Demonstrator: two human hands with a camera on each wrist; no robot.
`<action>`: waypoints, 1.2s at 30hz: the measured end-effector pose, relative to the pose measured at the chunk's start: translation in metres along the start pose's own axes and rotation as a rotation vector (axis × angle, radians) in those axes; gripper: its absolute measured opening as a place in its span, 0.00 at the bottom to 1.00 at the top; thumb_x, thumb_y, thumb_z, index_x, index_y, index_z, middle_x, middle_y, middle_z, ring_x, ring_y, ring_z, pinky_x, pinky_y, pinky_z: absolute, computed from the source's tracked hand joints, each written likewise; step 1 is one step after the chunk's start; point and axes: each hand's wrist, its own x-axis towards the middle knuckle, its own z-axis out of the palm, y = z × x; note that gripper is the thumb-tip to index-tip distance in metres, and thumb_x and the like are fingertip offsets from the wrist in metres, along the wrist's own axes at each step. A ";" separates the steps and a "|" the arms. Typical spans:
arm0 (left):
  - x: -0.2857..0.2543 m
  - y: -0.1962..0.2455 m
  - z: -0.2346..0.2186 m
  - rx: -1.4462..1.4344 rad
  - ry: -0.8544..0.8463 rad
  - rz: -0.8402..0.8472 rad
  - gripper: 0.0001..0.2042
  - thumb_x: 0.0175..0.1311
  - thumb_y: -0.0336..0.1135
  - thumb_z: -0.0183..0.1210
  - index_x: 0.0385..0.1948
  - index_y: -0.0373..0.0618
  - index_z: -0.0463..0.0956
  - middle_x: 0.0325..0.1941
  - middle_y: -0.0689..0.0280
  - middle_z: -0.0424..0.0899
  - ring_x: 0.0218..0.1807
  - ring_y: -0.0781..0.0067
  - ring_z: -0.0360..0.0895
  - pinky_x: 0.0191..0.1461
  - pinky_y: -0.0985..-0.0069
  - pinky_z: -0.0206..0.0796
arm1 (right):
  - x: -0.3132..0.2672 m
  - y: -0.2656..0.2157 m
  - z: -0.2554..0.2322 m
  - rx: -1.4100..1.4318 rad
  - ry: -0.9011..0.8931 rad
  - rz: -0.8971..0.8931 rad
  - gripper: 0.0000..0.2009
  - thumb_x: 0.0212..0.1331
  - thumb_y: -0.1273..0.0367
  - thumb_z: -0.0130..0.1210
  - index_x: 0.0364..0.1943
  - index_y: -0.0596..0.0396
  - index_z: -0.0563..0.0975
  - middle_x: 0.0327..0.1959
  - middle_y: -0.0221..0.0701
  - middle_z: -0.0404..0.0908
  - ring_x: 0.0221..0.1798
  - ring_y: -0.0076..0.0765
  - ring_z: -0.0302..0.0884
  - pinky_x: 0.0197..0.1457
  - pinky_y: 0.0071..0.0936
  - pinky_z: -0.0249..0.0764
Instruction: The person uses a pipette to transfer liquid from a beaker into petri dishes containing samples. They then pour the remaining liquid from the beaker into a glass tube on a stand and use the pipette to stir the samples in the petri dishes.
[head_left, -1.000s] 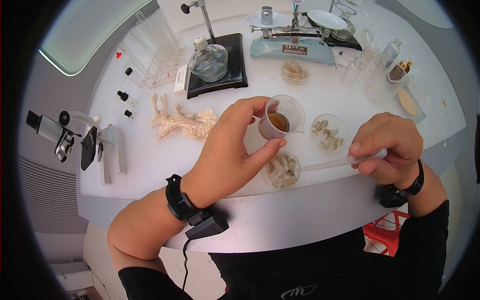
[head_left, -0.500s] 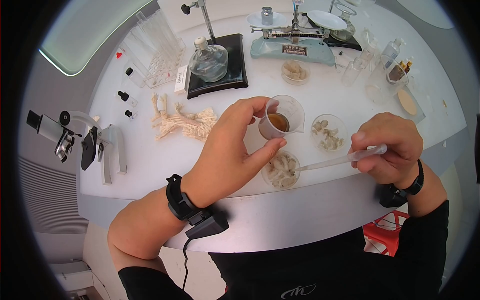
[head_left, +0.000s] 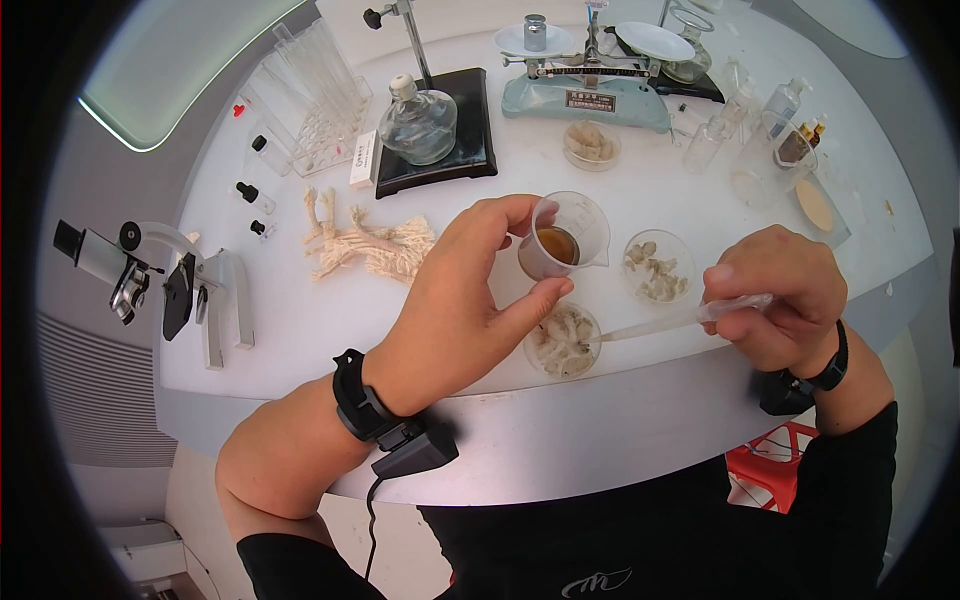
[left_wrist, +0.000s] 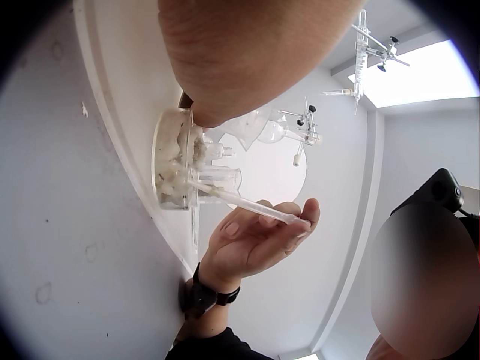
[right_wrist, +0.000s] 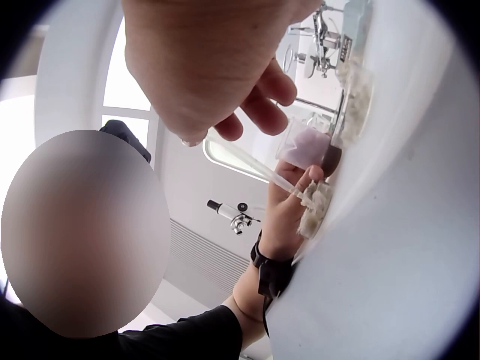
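My left hand (head_left: 460, 290) grips a small clear plastic beaker (head_left: 588, 215) tilted over the table, with brown liquid (head_left: 555, 243) in its bottom. Between the thumb and fingers of my right hand (head_left: 785, 285) is a plastic dropper (head_left: 655, 324), its bulb pinched. The dropper slants down to the left, its tip at the pale, fluffy clumps (left_wrist: 174, 180) in the near petri dish (head_left: 597, 352). That dish sits below the beaker, close to the table's front edge. Another petri dish (head_left: 688, 283) with similar clumps lies between the beaker and my right hand.
Behind stand a balance (head_left: 585, 100), a third dish (head_left: 592, 160) and a round flask (head_left: 420, 130) on a black stand base. Cotton rope (head_left: 370, 245) lies left of my left hand, with a microscope (head_left: 190, 280) farther left. Bottles (head_left: 705, 143) and an empty-looking large beaker (head_left: 757, 175) stand at right.
My right thumb and fingers have shifted slightly on the dropper's bulb, which now looks flatter. The left hand and the beaker hold still.
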 end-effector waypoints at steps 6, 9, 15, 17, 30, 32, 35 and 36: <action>0.000 -0.001 0.000 0.005 0.003 0.014 0.28 0.70 0.31 0.77 0.70 0.42 0.78 0.68 0.61 0.87 0.66 0.66 0.83 0.73 0.67 0.72 | -0.004 0.003 0.002 0.042 0.031 0.008 0.14 0.72 0.65 0.76 0.54 0.58 0.92 0.43 0.38 0.97 0.35 0.35 0.93 0.39 0.27 0.85; 0.000 -0.001 0.000 0.005 0.004 0.014 0.28 0.70 0.31 0.77 0.70 0.42 0.78 0.68 0.61 0.87 0.66 0.66 0.83 0.72 0.67 0.72 | -0.005 0.004 0.003 0.055 0.043 0.018 0.15 0.75 0.60 0.74 0.53 0.58 0.92 0.41 0.37 0.97 0.34 0.35 0.92 0.39 0.27 0.84; 0.000 -0.001 0.000 0.008 0.003 0.012 0.28 0.70 0.31 0.77 0.70 0.42 0.78 0.68 0.61 0.87 0.66 0.66 0.83 0.72 0.67 0.72 | -0.006 0.005 0.007 0.093 0.073 0.019 0.20 0.80 0.54 0.69 0.53 0.58 0.93 0.35 0.35 0.95 0.32 0.34 0.91 0.37 0.27 0.83; 0.000 0.000 0.000 0.008 0.003 0.011 0.28 0.70 0.31 0.77 0.70 0.42 0.78 0.67 0.61 0.87 0.66 0.66 0.83 0.72 0.67 0.72 | -0.006 0.005 0.007 0.101 0.079 0.021 0.21 0.80 0.53 0.68 0.53 0.58 0.93 0.34 0.34 0.95 0.32 0.34 0.91 0.37 0.27 0.82; 0.000 -0.001 0.001 0.008 0.009 0.008 0.28 0.69 0.32 0.77 0.70 0.42 0.78 0.67 0.61 0.87 0.64 0.66 0.82 0.72 0.68 0.72 | -0.006 0.004 0.004 0.060 0.071 0.011 0.22 0.80 0.51 0.67 0.51 0.58 0.93 0.35 0.34 0.95 0.31 0.33 0.92 0.36 0.27 0.83; 0.000 0.000 0.000 0.010 0.008 0.006 0.28 0.69 0.32 0.77 0.70 0.42 0.78 0.67 0.61 0.87 0.64 0.66 0.82 0.72 0.68 0.72 | -0.006 0.005 0.004 0.065 0.074 0.012 0.22 0.80 0.50 0.67 0.51 0.58 0.93 0.35 0.34 0.95 0.31 0.33 0.92 0.36 0.27 0.83; 0.000 0.000 0.000 0.005 0.005 0.000 0.28 0.69 0.31 0.77 0.70 0.42 0.78 0.66 0.61 0.87 0.64 0.66 0.82 0.72 0.68 0.72 | -0.006 0.005 0.005 0.059 0.074 0.006 0.22 0.80 0.50 0.67 0.51 0.58 0.93 0.35 0.34 0.95 0.31 0.33 0.92 0.36 0.26 0.83; 0.000 0.000 0.000 0.002 0.006 0.001 0.28 0.69 0.31 0.77 0.70 0.42 0.78 0.66 0.61 0.87 0.64 0.67 0.82 0.72 0.68 0.72 | -0.006 0.006 0.005 0.062 0.079 0.004 0.23 0.79 0.50 0.68 0.51 0.58 0.93 0.35 0.34 0.95 0.31 0.33 0.92 0.36 0.26 0.83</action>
